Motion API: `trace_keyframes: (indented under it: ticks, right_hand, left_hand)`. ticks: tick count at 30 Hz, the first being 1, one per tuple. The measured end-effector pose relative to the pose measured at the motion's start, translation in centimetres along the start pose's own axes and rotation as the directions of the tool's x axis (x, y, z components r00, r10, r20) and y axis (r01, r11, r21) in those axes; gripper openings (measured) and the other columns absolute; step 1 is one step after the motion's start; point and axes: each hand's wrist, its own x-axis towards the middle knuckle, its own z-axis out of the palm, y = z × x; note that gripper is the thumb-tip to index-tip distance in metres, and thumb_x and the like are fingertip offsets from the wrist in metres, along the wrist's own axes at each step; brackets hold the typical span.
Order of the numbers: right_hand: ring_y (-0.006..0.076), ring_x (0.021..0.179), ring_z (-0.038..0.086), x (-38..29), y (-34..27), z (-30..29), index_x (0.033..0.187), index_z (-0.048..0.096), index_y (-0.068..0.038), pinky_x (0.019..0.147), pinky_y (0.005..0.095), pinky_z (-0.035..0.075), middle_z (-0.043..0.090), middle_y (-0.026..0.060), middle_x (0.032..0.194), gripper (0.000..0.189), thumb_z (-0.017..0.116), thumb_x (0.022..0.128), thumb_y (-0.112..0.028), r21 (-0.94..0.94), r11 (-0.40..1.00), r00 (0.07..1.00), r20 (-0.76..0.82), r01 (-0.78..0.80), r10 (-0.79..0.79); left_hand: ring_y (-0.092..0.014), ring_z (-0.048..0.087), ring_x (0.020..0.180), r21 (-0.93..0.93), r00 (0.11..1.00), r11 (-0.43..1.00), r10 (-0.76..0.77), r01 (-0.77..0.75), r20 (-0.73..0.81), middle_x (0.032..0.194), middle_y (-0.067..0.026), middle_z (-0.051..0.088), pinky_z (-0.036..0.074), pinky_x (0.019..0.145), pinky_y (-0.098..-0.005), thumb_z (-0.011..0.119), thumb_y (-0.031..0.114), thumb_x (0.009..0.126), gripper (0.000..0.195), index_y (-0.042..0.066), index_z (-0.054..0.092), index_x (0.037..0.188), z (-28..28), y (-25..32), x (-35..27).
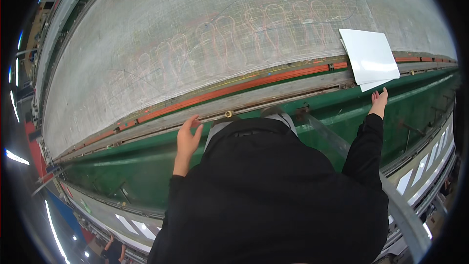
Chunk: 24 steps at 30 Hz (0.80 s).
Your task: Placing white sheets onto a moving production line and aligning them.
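My left hand (188,141) hovers near the table's rail, its fingers apart and nothing in them. Farther right, my right hand (380,98) is just below the lower edge of a small stack of white sheets (372,57). Its fingers are apart; whether a fingertip touches the sheets is not clear. The sheets lie slightly fanned across the near edge of a long grey table (205,58), over its orange strip (278,79). Faint looped outlines and scratches mark the table's surface.
A metal rail with a brass-coloured fitting (228,114) runs along the near edge. Green floor (128,176) lies around me, crossed by a grey metal bar (403,212) at the right. Behind is another long table with white shapes (405,182); another person (114,251) stands at the lower left.
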Motion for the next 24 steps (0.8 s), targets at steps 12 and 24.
trace_keyframes:
  ticks: [12, 24]
  right_hand:
    - [0.0259, 0.136, 0.029, -4.9, -2.5, -0.3, 0.145, 0.028, -0.005, 0.112, 0.0415, 0.023, 0.031, 0.0123, 0.147, 0.05, 0.037, 0.095, -0.01, 0.012, 0.857, 0.615, 0.692, 0.514, -0.378]
    - [0.0291, 0.121, 0.047, 0.4, -1.7, 6.0, 0.139, 0.039, -0.005, 0.1, 0.0421, 0.04, 0.041, 0.0164, 0.138, 0.049, 0.047, 0.095, -0.024, 0.264, 0.843, 0.289, 0.856, 0.469, -0.429]
  left_hand:
    - [-0.031, 0.062, 0.093, 0.091, 0.984, 0.983, -0.153, 0.161, -0.09, 0.096, -0.0123, 0.066, 0.049, 0.08, -0.0396, 0.065, 0.019, 0.082, 0.034, 0.009, 0.06, 0.114, 3.7, 3.8, 0.1]
    - [-0.028, 0.062, 0.091, 0.096, 0.972, 0.972, -0.2, 0.212, -0.122, 0.096, -0.0094, 0.065, 0.049, 0.079, -0.0387, 0.063, 0.021, 0.084, 0.036, 0.007, 0.057, 0.116, 2.8, 3.7, -1.5]
